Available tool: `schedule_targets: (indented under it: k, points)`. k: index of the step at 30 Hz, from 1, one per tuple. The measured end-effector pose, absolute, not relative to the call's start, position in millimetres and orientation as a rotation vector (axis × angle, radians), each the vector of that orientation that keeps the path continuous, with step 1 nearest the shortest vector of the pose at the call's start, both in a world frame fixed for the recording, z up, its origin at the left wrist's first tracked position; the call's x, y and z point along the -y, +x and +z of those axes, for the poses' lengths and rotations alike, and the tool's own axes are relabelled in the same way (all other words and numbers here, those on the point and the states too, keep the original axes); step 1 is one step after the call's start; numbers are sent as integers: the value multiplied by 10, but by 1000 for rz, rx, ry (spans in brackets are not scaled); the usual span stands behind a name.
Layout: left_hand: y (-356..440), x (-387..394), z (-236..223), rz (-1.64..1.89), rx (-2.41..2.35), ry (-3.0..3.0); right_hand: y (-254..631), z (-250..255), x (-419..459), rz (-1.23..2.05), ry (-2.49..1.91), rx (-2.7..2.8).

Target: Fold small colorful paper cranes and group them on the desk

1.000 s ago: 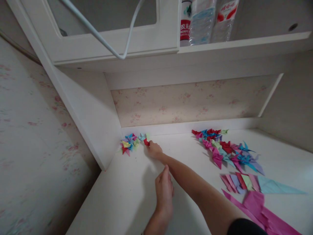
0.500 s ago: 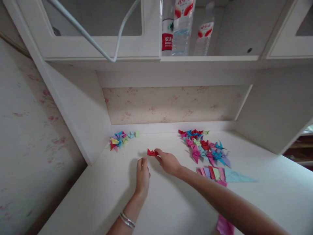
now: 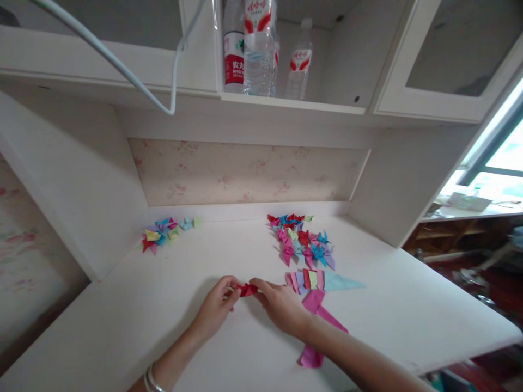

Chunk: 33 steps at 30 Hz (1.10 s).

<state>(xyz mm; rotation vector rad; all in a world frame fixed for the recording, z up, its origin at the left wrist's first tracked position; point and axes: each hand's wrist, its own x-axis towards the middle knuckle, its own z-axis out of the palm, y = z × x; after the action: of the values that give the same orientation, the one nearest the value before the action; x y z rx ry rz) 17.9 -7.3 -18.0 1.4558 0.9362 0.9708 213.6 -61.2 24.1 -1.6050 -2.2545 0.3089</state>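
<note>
Small paper pile at the desk's back left corner. Left hand and right hand pinch the red paper from either side, fingertips on its ends, over the front-middle desk. Cranes, folded strips, pale blue piece and pink paper lie to the right.

Two hands, one red folded piece and two silvery bands are seen at a white desk, beside two clusters of colorful folded paper whose pieces overlap too closely to count. Also pictured are six narrow folded papers in a row, one pale blue pointed sheet, one white cable and, overhead, at least four plastic bottles, one mostly hidden.
</note>
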Motion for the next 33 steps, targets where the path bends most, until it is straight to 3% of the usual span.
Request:
schedule_targets:
  k: [8, 17, 33]
  points:
    - [155, 98, -256, 854, -991, 1584, 2295, 416, 709, 596, -1416, 2248]
    - [225, 150, -203, 783, -984, 1608, 2506, 372, 599, 688, -1406, 2082]
    - [240, 106, -211, 664, -1036, 1541, 4778, 793, -466, -135, -2116, 1493]
